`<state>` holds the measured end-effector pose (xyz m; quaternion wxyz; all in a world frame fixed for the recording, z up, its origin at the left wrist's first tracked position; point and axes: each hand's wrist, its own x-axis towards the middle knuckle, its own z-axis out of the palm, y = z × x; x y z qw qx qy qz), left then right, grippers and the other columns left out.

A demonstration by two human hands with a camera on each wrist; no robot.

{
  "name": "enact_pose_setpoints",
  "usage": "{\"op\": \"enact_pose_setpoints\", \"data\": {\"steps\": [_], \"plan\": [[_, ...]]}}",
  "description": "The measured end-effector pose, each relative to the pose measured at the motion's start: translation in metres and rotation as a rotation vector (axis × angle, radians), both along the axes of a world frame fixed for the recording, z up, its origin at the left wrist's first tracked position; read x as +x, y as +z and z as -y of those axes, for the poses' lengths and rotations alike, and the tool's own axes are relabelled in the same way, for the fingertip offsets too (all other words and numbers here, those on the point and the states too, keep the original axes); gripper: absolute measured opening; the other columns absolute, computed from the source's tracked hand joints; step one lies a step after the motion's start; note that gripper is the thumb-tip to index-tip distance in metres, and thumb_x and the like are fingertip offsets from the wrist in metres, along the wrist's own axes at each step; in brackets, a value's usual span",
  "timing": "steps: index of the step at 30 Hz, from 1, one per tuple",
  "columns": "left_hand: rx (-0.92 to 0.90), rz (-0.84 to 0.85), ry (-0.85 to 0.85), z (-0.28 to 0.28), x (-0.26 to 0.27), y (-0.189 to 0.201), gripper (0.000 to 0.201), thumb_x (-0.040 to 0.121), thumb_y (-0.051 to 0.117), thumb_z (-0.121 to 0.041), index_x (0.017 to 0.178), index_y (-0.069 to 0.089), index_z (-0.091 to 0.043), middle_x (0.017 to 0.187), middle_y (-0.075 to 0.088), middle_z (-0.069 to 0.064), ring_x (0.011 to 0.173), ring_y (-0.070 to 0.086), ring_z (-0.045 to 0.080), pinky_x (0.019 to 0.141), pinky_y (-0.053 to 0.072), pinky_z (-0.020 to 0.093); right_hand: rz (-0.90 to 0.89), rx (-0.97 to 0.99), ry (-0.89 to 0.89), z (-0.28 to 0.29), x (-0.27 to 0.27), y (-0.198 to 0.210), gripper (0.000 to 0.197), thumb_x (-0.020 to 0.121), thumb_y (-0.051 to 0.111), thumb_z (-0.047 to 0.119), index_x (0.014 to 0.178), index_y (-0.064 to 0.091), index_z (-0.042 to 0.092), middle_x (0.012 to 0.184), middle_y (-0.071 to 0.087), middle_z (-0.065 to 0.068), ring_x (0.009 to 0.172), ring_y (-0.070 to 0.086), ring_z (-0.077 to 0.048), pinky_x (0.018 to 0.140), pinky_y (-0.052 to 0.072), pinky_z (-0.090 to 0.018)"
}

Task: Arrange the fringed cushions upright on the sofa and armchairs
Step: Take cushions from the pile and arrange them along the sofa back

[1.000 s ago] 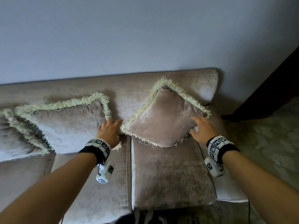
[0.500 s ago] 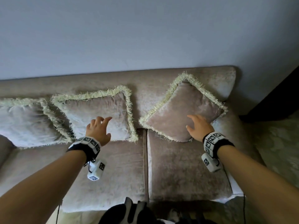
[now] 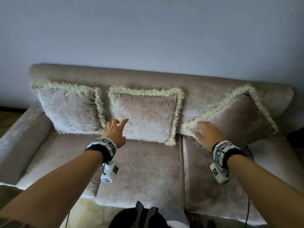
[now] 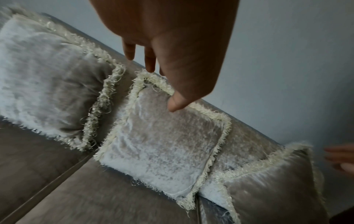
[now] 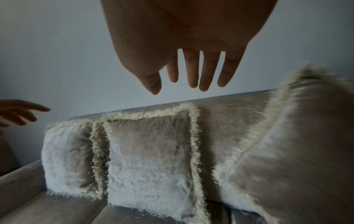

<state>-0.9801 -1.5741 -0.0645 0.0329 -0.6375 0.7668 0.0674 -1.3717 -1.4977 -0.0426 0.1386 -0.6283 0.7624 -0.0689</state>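
Three beige cushions with cream fringe lean on the sofa's [image 3: 141, 170] backrest. The left cushion [image 3: 69, 111] and the middle cushion [image 3: 148, 116] stand square and upright, side by side. The right cushion [image 3: 235, 119] sits turned on a corner like a diamond. My left hand [image 3: 115, 130] hovers with fingers spread before the middle cushion's [image 4: 164, 144] lower left part, holding nothing. My right hand [image 3: 207, 134] is at the right cushion's lower left corner. Its fingers [image 5: 193, 72] are straight and free of the right cushion [image 5: 296, 151].
A plain pale wall rises behind the sofa. Padded armrests [image 3: 21, 145] close both ends. A dark piece of furniture [image 3: 296, 139] shows at the right edge. Dark shoes [image 3: 139, 216] stand on the floor at the sofa's front edge.
The view has pulled back and swung left, bringing the whole sofa in. My left hand has come off the middle cushion. My right hand has slid to the right cushion's lower left corner.
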Motion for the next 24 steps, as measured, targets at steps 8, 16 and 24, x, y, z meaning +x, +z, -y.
{"op": "enact_pose_setpoints", "data": {"steps": [8,16,24], "plan": [[0.046,0.012,0.152,0.049,0.045,-0.044,0.073,0.082,0.057,-0.04,0.147,0.023,-0.039,0.131,0.041,0.007,0.123,0.042,0.03,0.108,0.03,0.051,-0.078,0.041,0.154,0.113,0.057,-0.015,0.044,0.093,0.054,0.039,0.134,0.05,0.024,0.128,0.059,-0.004,0.115,0.056,-0.026,0.098,0.046,-0.045],[0.221,-0.04,0.22,0.117,0.068,-0.102,0.078,0.082,0.056,-0.041,0.149,0.015,-0.044,0.142,0.035,0.008,0.128,0.039,0.031,0.109,0.034,0.048,-0.167,0.227,0.264,0.202,0.081,-0.063,0.047,0.094,0.05,0.043,0.139,0.047,0.029,0.138,0.051,0.0,0.121,0.051,-0.023,0.103,0.042,-0.046],[0.436,0.017,0.088,0.189,0.056,-0.203,0.097,0.089,0.058,-0.045,0.141,-0.022,-0.055,0.16,-0.01,0.016,0.146,0.01,0.039,0.118,0.017,0.055,-0.48,0.126,0.333,0.289,0.087,-0.112,0.089,0.09,0.053,0.051,0.151,-0.011,0.043,0.163,-0.007,-0.011,0.148,-0.005,-0.041,0.115,-0.006,-0.063]]}}
